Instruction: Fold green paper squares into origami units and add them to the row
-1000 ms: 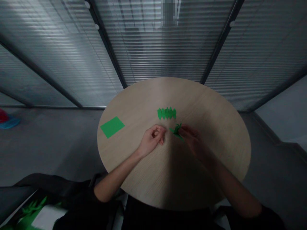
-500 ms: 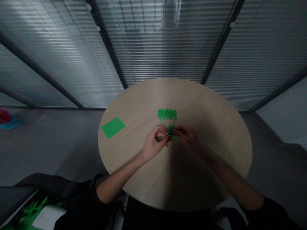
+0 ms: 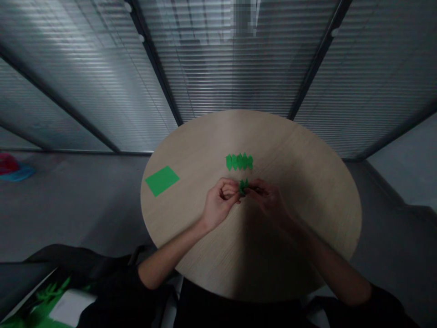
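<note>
A small folded green paper piece point(image 3: 243, 186) is pinched between both my hands over the middle of the round wooden table point(image 3: 300, 150). My left hand point(image 3: 220, 202) curls its fingers onto the piece's left side. My right hand point(image 3: 268, 198) grips its right side with closed fingers. Just beyond my hands a row of several folded green paper shapes point(image 3: 239, 161) lies on the table. A flat green paper sheet point(image 3: 162, 180) rests near the table's left edge.
Glass walls with horizontal blinds and dark frames point(image 3: 153, 68) stand behind the table. Green paper and a white sheet point(image 3: 64, 305) lie at the lower left by my dark sleeve. A red and blue object point(image 3: 12, 166) sits on the floor at far left.
My right hand brought the green piece leftward to meet my left hand, which now grips it too. The piece looks more compact between the fingers.
</note>
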`<action>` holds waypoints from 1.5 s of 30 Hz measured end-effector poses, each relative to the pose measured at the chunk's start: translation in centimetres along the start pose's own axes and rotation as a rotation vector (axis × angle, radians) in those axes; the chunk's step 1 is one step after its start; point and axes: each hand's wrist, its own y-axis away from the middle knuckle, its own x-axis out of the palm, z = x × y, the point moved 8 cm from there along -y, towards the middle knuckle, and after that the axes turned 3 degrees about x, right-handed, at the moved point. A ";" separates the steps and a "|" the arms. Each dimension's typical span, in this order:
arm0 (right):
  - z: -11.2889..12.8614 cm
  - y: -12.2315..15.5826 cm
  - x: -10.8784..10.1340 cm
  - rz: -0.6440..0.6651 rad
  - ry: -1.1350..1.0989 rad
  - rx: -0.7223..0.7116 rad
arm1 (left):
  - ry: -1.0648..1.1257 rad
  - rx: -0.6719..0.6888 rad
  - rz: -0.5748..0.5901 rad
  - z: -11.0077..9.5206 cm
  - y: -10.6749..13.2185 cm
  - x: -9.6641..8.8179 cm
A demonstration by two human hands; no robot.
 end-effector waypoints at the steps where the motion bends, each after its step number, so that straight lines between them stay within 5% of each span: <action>1: 0.0 0.0 0.0 0.006 0.007 -0.004 | -0.013 0.018 0.012 -0.1 0.1 0.1; 10: -0.3 0.3 0.6 0.038 0.018 0.017 | -0.203 0.094 0.038 -1.1 0.5 0.1; 20: 0.0 0.5 0.5 0.044 -0.039 0.058 | 0.120 -0.045 0.018 0.3 -0.2 0.6; 28: -0.6 0.7 1.1 0.055 -0.074 0.145 | 0.034 0.061 -0.003 -0.4 0.2 0.2; 45: -1.3 1.0 1.5 0.070 -0.028 0.157 | 0.096 0.037 -0.046 0.1 0.0 0.0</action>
